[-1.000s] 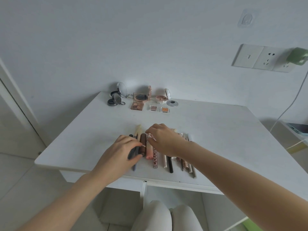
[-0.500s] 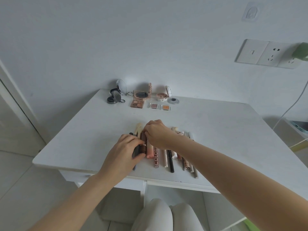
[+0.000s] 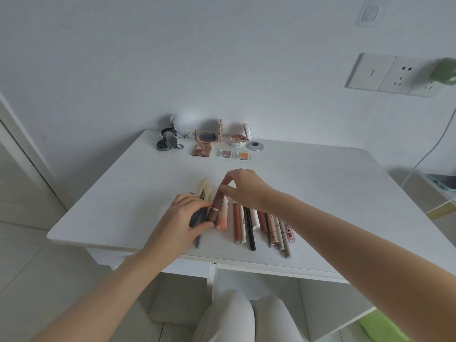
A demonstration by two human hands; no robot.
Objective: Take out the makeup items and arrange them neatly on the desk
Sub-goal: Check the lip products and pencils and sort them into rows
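A row of slim makeup items lies near the front edge of the white desk (image 3: 320, 183). From the left it holds cream-headed brushes (image 3: 204, 185), a brown tube with a gold ring (image 3: 215, 208), a pink tube (image 3: 221, 219), then several lip pens and pencils (image 3: 259, 225). My left hand (image 3: 181, 219) grips the dark brush handles (image 3: 197, 217), and its thumb lies at the brown tube's near end. With thumb and forefinger, my right hand (image 3: 244, 188) pinches the far end of the brown tube.
At the back of the desk stand open round compacts (image 3: 170, 141), an eyeshadow palette (image 3: 202, 147), two small shadow pots (image 3: 226, 153), a blush compact (image 3: 238, 139) and a grey disc (image 3: 255, 146). Wall sockets (image 3: 394, 75) with a cable are on the right. My knees show under the desk.
My right hand has moved off the row of pens to the far tip of the brown tube. My left hand stays on the brush handles.
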